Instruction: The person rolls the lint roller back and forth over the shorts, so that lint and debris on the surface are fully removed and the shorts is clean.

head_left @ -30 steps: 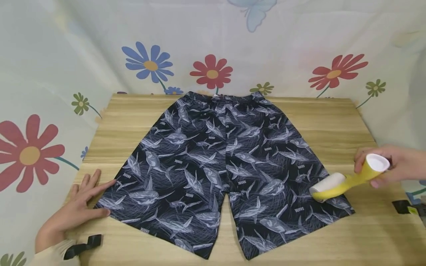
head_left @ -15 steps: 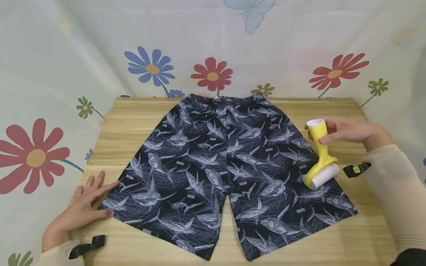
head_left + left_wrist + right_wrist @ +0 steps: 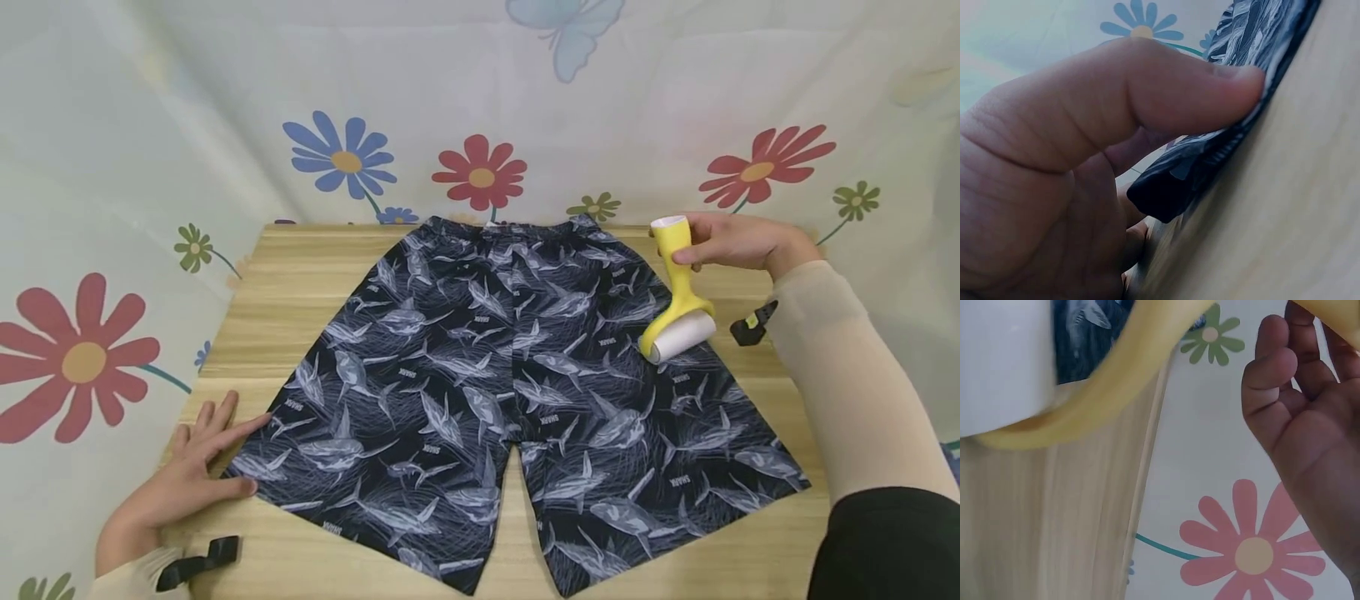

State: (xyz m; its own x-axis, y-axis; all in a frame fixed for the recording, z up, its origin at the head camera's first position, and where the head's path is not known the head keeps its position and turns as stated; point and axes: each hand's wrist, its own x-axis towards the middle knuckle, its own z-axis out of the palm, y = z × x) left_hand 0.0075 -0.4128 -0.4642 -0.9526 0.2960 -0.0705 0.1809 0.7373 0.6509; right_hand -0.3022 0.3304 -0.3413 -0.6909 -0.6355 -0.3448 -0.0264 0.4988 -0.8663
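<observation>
Dark shorts (image 3: 450, 375) printed with sharks lie spread flat, waistband at the far side and legs toward me. My right hand (image 3: 738, 240) grips the yellow handle of a lint roller (image 3: 681, 287). Its white roll (image 3: 684, 337) lies over the right outer edge of the shorts. In the right wrist view the curled fingers (image 3: 1272, 369) show beside the yellow handle. My left hand (image 3: 191, 462) rests at the lower left leg with its fingers spread. The left thumb (image 3: 1210, 94) touches the hem in the left wrist view.
The shorts lie on a wooden table (image 3: 292, 275). Behind and beside it hangs a pale cloth (image 3: 600, 108) printed with flowers. Each wrist carries a black strap (image 3: 197, 565).
The right hand has carried the lint roller from the lower right leg up along the outer edge toward the waistband, turning the handle to point away. The left hand stays on the hem.
</observation>
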